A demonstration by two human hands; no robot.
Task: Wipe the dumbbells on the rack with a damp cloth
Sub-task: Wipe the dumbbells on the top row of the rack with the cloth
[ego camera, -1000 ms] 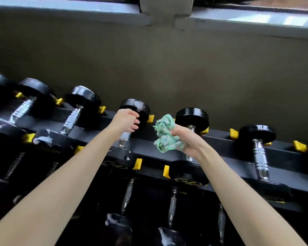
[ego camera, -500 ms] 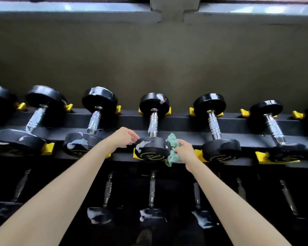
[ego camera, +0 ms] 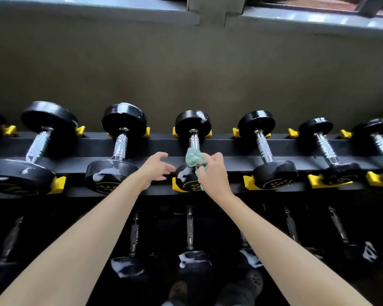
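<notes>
While the right hand (ego camera: 213,173) grips the bunched green cloth (ego camera: 193,159) and presses it to the lower part of the chrome handle (ego camera: 194,140) of the middle dumbbell (ego camera: 192,124), the job looks to be somewhere in its middle stretch rather than near its end. That dumbbell sits across the upper rail of the rack (ego camera: 228,149), held in yellow cradles (ego camera: 249,182). Its near head (ego camera: 186,176) carries a white smear, and so does its far head, so this one is judged unfinished. The left hand (ego camera: 155,167) is open with its fingers loosely spread and holds nothing. It hovers just beside that near head, and whether a fingertip touches it cannot be told. The two larger dumbbells to the left (ego camera: 119,140) show pale streaks on their heads too, as do several on the lower tier (ego camera: 191,259), so those seem to be waiting for the cloth. The dumbbells to the right (ego camera: 263,146) show no such marks; they may be done already, though that cannot be settled from this view. A good share of the wiping is therefore left.
</notes>
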